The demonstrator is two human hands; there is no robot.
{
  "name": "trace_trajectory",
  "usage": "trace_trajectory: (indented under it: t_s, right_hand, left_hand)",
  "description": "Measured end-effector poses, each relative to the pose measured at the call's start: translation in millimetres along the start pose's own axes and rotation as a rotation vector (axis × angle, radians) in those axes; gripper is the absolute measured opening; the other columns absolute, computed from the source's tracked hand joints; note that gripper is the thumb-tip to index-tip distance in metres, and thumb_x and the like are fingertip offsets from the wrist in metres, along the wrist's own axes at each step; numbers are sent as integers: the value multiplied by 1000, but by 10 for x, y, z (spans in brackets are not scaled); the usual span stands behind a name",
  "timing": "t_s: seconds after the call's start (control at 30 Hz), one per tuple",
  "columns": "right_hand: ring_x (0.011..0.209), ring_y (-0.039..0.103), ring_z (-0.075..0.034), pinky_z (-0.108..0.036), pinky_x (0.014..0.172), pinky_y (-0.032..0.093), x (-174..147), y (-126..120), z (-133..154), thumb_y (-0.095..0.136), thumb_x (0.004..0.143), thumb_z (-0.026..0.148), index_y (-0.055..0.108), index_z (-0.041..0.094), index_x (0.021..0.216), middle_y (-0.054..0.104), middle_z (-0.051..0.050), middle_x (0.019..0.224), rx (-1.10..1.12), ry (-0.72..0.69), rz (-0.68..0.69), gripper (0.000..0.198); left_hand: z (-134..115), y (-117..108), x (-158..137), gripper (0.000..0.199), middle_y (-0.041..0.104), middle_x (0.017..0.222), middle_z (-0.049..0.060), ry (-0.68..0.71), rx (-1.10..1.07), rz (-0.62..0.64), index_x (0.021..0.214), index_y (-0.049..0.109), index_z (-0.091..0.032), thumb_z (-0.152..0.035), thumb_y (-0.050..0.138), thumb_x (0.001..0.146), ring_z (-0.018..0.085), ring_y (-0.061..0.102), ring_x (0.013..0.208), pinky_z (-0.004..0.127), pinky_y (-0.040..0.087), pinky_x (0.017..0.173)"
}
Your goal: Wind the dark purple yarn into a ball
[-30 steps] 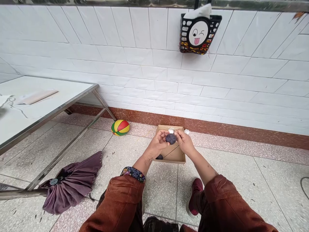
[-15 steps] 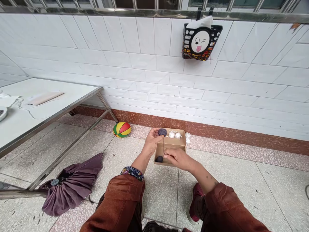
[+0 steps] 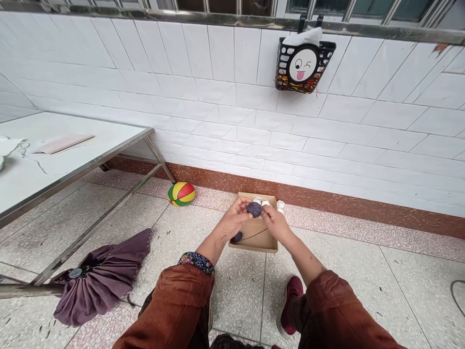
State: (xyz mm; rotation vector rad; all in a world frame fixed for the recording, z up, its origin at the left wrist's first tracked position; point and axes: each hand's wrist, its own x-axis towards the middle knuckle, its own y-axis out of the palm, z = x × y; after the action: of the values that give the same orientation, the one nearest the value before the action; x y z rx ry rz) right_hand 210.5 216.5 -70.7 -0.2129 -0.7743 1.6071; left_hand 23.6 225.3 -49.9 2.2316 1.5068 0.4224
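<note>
In the head view my left hand (image 3: 233, 219) grips a dark purple ball of yarn (image 3: 255, 209) between thumb and fingers. My right hand (image 3: 275, 223) is closed at the ball's right side, pinching the yarn strand. Below both hands lies an open cardboard box (image 3: 253, 248). A second dark ball of yarn (image 3: 237, 236) rests in its left near corner, and a dark strand (image 3: 254, 234) runs from there toward my right hand. White yarn balls (image 3: 266, 202) sit at the box's far side, partly hidden by my hands. More white yarn (image 3: 281, 205) lies just right of the box.
A colourful ball (image 3: 181, 194) rests by the leg of a white table (image 3: 83, 140) on the left. A folded purple umbrella (image 3: 105, 281) lies on the floor. One black basket (image 3: 305, 65) hangs from the railing on the tiled wall (image 3: 218, 97).
My right hand has risen from the near part of the box to the yarn ball. My left hand has shifted slightly right and down with the ball.
</note>
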Motion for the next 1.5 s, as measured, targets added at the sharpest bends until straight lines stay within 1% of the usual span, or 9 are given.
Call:
trace_trajectory:
  t_s: [0.17,0.27,0.5,0.7,0.9,1.07,1.17,1.33,1.5]
  right_hand:
    - [75,58,-18,-29,72,44,-123,87,229,44,104,37,59,22,85,62,-2,81,-34,-217,281,28]
    - [73,57,-18,-29,71,46,-152,-23,398,47,104,40,62,22,88,63,-2,80,65,-260,307,28]
    - [75,57,-19,-30,72,47,-13,-333,348,53,98,47,62,22,86,64,-3,82,225,-75,-62,29]
    - [69,51,-18,-28,66,41,62,-269,68,50,97,50,60,22,85,59,0,76,152,74,-134,32]
    - [71,57,-20,-28,66,42,-22,-2,23,46,97,44,61,23,85,61,-1,73,38,92,55,28]
    - [70,55,-18,-28,70,43,-122,28,279,46,100,41,60,22,82,61,-1,75,82,-120,253,30]
    - [71,56,-18,-30,70,46,-115,-126,388,48,101,43,63,22,86,64,-2,78,149,-144,223,30]
    - [78,61,-20,-32,75,48,39,-398,307,51,100,46,66,22,90,67,-4,85,182,-89,4,30]
    - [75,57,-19,-30,71,45,189,-411,50,51,97,47,63,22,86,64,-3,81,129,32,-208,30]
  left_hand:
    - [12,-148,128,39,68,90,1,80,117,-304,94,62,-18,-15,82,60,15,63,86,32,47,88]
    - [39,-209,145,41,70,88,2,96,303,-346,93,61,-17,-12,79,57,16,65,85,32,47,86]
    - [82,-126,1,42,66,84,0,-9,593,-31,91,62,-18,-5,74,53,15,61,74,29,45,72]
    - [13,29,-102,45,67,92,3,-96,412,237,99,63,-18,-7,78,59,16,63,83,31,47,81]
    - [-22,4,-5,46,67,101,5,47,126,-1,102,63,-19,-15,83,61,17,63,96,32,46,89]
    - [51,-61,89,39,68,93,2,72,193,-264,97,62,-18,-16,80,62,16,63,87,33,47,89]
    - [105,-90,152,40,68,95,3,55,305,-321,96,62,-18,-16,80,61,15,63,82,33,47,84]
    - [141,-33,237,41,68,91,3,34,477,-182,93,63,-18,-12,80,56,16,61,79,31,47,76]
    - [105,115,171,40,68,95,3,-43,241,113,99,65,-18,-14,79,62,16,63,87,31,47,83]
